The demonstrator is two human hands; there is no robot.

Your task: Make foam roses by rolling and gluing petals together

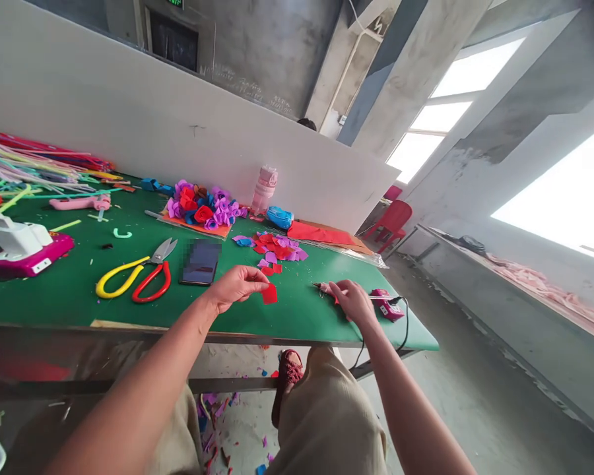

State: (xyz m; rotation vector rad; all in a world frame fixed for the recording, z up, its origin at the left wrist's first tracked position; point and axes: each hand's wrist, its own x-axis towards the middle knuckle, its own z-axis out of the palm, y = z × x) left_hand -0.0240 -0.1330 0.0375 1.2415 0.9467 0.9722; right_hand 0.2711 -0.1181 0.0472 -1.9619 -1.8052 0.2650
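A small red petal-shaped piece (270, 294) is pinched between the thumb and fingers of my left hand (241, 285), just above the green tabletop. My right hand (352, 300) grips a pink hot glue gun (325, 288) lying low over the table, its nozzle pointing left. A white glue stick (379, 297) appears to run out behind that hand. Part of the gun is hidden under my fingers. Between and beyond the hands lies a loose pile of red, purple and blue petals (277, 247). Behind it on the left are finished-looking flowers (202, 206) in purple, red and blue.
Scissors (153, 260) with yellow and red handles and a phone (200, 262) lie left of my left hand. A magenta power socket (389, 305) with a black cord sits by my right hand. Farther back stand a pink bottle (264, 190) and a white partition (178, 125).
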